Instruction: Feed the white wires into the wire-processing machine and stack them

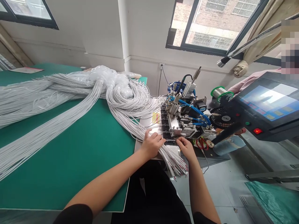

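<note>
– Where are the white cables [174, 160]?
– Grasped by the left hand [153, 145], beside the machine [174, 123]; the right hand [185, 148] pinches one cable [170, 140].
– How to hold?
– Near its tip; probably light and springy.

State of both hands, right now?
Left hand: curled over the white cable bundle; grip can't be told.
Right hand: closed, fingertips pinching a single white cable.

A tan curtain [273, 18] (bunched low) hangs beside a dark-framed window [211, 26].
</note>
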`<act>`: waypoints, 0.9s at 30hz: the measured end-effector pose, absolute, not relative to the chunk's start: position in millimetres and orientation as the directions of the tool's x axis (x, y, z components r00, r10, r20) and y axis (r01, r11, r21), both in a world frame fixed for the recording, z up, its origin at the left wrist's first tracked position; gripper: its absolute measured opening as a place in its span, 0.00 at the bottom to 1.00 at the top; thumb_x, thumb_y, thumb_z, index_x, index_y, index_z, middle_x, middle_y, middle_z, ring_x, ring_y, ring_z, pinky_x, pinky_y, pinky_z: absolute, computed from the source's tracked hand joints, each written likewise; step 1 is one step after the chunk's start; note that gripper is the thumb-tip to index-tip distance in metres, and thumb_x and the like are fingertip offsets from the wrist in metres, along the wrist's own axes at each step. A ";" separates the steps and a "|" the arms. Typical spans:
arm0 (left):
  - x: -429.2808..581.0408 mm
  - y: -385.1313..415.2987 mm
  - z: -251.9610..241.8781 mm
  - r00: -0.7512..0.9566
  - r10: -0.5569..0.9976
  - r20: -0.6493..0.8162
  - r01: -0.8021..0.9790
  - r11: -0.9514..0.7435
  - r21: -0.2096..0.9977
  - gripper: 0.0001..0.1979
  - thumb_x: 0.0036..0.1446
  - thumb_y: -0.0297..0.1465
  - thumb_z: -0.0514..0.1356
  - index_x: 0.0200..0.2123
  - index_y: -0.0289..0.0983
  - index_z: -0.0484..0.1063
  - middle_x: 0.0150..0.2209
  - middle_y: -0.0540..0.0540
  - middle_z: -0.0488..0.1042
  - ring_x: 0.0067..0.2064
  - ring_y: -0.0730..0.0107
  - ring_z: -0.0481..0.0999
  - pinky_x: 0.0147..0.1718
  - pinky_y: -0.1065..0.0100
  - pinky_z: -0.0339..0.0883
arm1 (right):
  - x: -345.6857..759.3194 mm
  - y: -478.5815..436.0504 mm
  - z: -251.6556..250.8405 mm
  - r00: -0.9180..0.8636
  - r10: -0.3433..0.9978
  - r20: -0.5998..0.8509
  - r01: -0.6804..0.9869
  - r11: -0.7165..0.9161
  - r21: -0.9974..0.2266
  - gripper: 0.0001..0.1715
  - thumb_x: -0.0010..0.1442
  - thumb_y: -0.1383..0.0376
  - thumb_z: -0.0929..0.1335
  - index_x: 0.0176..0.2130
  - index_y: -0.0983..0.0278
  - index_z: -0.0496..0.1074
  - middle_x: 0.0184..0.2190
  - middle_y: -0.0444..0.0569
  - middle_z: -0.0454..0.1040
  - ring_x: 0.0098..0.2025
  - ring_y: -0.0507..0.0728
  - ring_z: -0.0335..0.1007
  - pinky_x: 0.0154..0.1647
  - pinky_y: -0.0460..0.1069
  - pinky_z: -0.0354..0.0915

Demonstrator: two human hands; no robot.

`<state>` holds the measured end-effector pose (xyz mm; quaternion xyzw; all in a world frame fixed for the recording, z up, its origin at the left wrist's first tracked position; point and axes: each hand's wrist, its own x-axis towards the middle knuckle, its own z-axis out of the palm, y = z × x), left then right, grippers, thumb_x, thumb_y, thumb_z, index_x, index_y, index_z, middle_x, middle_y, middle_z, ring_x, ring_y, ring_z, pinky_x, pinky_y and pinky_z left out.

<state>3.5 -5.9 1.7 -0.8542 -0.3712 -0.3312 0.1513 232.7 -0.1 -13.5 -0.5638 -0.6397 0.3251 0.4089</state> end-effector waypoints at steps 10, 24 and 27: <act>5.7 -4.9 1.7 0.509 0.588 0.629 0.753 -0.658 0.006 0.15 0.49 0.19 0.53 0.36 0.40 0.73 0.30 0.47 0.73 0.37 0.64 0.70 0.54 0.49 0.48 | 224.7 3.6 -26.4 0.048 0.998 -0.039 0.095 -0.044 -0.994 0.19 0.48 0.52 0.69 0.22 0.62 0.62 0.19 0.40 0.57 0.21 0.50 0.52 0.20 0.45 0.52; 2.9 -4.7 -1.6 0.493 0.565 0.662 0.728 -0.684 0.041 0.15 0.48 0.20 0.55 0.38 0.39 0.73 0.42 0.46 0.77 0.45 0.61 0.73 0.56 0.48 0.46 | 246.3 -13.2 -37.0 0.139 0.990 -0.035 0.061 -0.043 -0.997 0.24 0.48 0.47 0.71 0.24 0.63 0.65 0.19 0.40 0.58 0.20 0.48 0.49 0.19 0.45 0.48; 2.2 -4.1 -0.8 0.523 0.511 0.682 0.688 -0.725 0.015 0.14 0.51 0.20 0.54 0.36 0.40 0.73 0.42 0.48 0.77 0.45 0.64 0.73 0.58 0.49 0.45 | 256.1 -22.0 -30.6 0.123 0.992 -0.022 0.089 -0.034 -0.995 0.23 0.51 0.47 0.70 0.26 0.64 0.67 0.20 0.41 0.60 0.20 0.49 0.51 0.19 0.45 0.50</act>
